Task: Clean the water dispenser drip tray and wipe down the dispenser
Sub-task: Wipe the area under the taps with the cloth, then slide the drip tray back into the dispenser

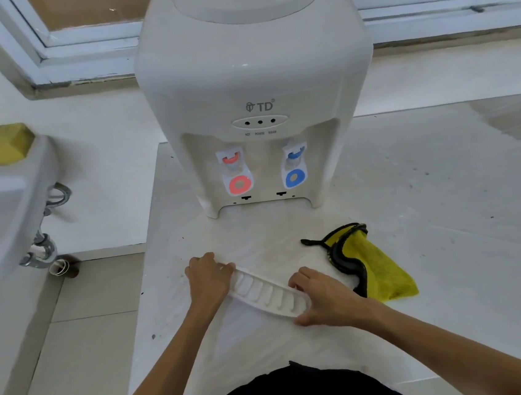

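Both hands grip the drip tray by its ends.

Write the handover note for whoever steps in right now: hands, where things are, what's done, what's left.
Left hand grips the left end of the drip tray; right hand grips its right end.
The tray is out of the dispenser, held over the counter in front of it.
The yellow cloth lies on the counter just right of the right hand, untouched.
The sink is off to the left.
Done: tray removed.
Left: clean the tray, probably at the sink, wipe the dispenser with the cloth, refit the tray.
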